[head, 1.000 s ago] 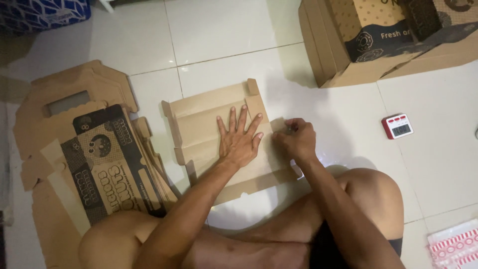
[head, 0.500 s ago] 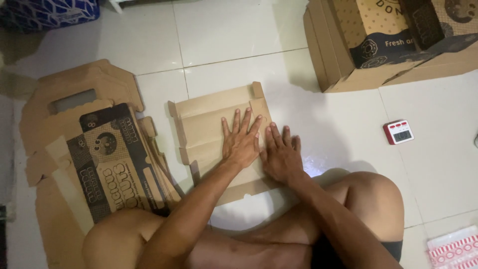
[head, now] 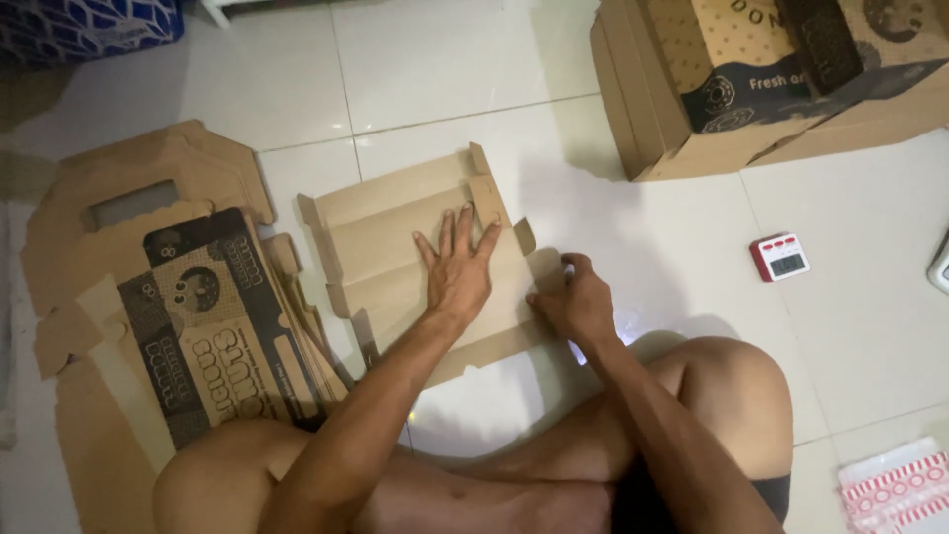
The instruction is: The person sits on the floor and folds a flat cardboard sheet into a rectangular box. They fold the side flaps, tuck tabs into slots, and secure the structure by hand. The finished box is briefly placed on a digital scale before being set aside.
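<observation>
Pressing: left hand (head: 458,272) flat on cardboard blank (head: 395,237) | right hand (head: 573,302) pinching edge flap

A stack of flat, unfolded cardboard boxes (head: 168,326) lies on the white tiled floor (head: 445,79) at the left, the top one printed in black. A pile of folded printed boxes (head: 761,79) sits at the upper right. A small red-and-white timer (head: 779,257) rests nearby. A red-striped packet (head: 895,489) shows at the lower right corner.
</observation>
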